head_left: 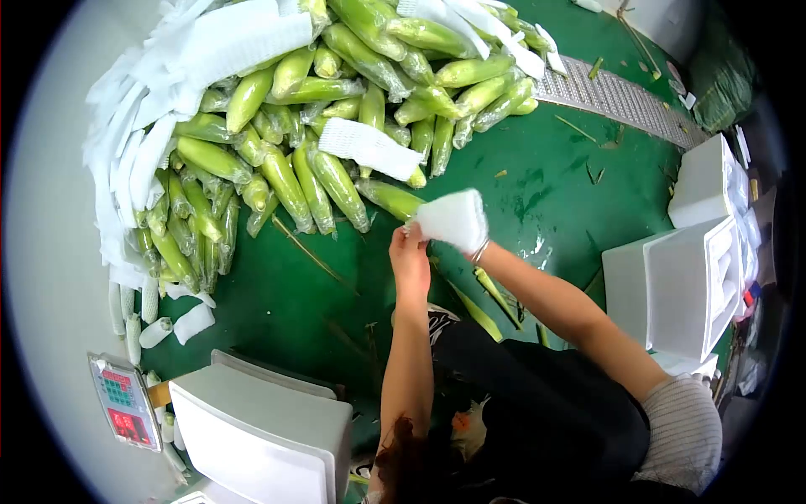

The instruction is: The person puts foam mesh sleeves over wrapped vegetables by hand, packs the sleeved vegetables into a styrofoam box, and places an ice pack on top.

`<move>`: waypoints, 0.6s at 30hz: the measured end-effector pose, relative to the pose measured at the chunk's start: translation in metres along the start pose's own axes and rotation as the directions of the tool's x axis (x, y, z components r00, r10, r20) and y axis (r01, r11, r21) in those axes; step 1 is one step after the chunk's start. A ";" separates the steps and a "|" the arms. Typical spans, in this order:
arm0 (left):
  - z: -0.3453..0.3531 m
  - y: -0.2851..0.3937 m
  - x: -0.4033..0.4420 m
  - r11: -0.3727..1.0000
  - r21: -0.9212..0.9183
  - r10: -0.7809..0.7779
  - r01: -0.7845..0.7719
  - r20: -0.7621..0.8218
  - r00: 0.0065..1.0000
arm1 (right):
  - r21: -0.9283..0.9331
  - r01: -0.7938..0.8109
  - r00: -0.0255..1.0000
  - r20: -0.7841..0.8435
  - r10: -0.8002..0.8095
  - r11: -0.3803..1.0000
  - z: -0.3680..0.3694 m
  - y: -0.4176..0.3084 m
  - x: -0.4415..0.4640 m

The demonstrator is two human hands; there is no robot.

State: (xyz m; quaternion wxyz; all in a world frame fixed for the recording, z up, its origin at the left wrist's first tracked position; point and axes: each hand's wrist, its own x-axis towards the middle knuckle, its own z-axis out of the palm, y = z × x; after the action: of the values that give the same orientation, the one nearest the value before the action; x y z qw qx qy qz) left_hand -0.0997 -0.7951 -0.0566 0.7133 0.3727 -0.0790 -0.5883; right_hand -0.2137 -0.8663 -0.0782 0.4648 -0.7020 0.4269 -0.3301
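My left hand (409, 259) has its fingers pinched at the lower left edge of a white foam net sleeve (453, 217). The sleeve covers my right hand (481, 251); only the wrist shows, and its fingers are hidden. A green ear of corn in clear film (390, 199) lies just beyond the sleeve's left end. Whether it touches the sleeve I cannot tell. Behind it rises a large pile of film-wrapped corn ears (285, 181), with another flattened foam sleeve (369, 146) lying on top.
More foam sleeves (222, 50) are heaped on the pile's left. A digital scale display (126, 401) stands near a white foam box (252, 428) at lower left. More white boxes (672, 286) stand at right. Loose husk leaves (477, 311) and stalks lie on the green floor (537, 185), near a metal grate (621, 97).
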 end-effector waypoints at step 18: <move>-0.022 0.044 -0.065 0.956 0.138 -0.227 0.259 -0.216 0.950 | -0.182 -0.099 0.953 0.266 0.146 0.978 0.011 -0.148 0.003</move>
State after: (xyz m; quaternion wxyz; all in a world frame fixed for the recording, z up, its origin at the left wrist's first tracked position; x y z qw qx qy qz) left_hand -0.0719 -0.7258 -0.0239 0.6063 0.4937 -0.0094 -0.6234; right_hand -0.1598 -0.8347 0.0560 0.4793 -0.7498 0.4264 -0.1620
